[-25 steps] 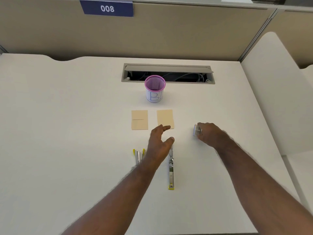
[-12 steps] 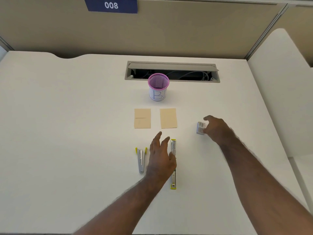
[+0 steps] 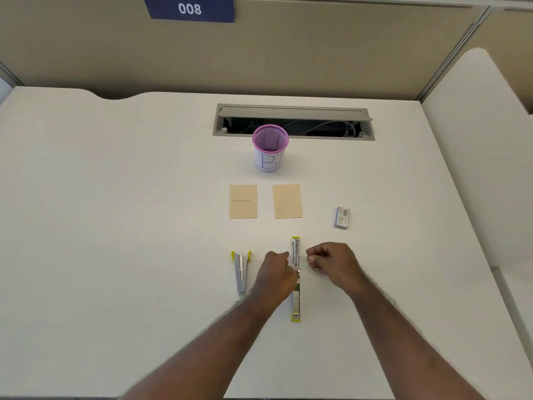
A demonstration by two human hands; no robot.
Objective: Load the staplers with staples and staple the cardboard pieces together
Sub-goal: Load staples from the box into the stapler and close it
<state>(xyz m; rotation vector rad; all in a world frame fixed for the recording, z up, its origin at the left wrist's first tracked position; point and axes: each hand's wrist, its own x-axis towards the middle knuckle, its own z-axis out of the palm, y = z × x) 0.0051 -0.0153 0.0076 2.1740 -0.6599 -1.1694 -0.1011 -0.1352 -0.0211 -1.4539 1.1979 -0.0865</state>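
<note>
A long stapler (image 3: pixel 295 251), folded out flat with yellow ends, lies on the white desk in front of me. My left hand (image 3: pixel 274 280) grips it at the hinge from the left, fingers curled. My right hand (image 3: pixel 334 259) hovers just right of the stapler's upper arm, fingers curled, pinching a small pale bit that looks like a staple strip (image 3: pixel 309 258). A second stapler (image 3: pixel 241 271) lies to the left, slightly spread in a V. Two tan cardboard pieces (image 3: pixel 243 201) (image 3: pixel 287 201) lie side by side beyond the staplers. The staple box (image 3: pixel 342 217) sits to the right.
A pink mesh cup (image 3: pixel 270 147) marked "B" stands behind the cardboard. Behind it is an open cable slot (image 3: pixel 292 122) in the desk. A beige partition with a "008" sign (image 3: pixel 190 8) closes the back, and a white divider (image 3: pixel 476 140) stands at the right.
My right hand left the staple box and came back beside the open stapler with fingers pinched. My left hand drew back from near the cardboard and closed on the stapler's hinge.
</note>
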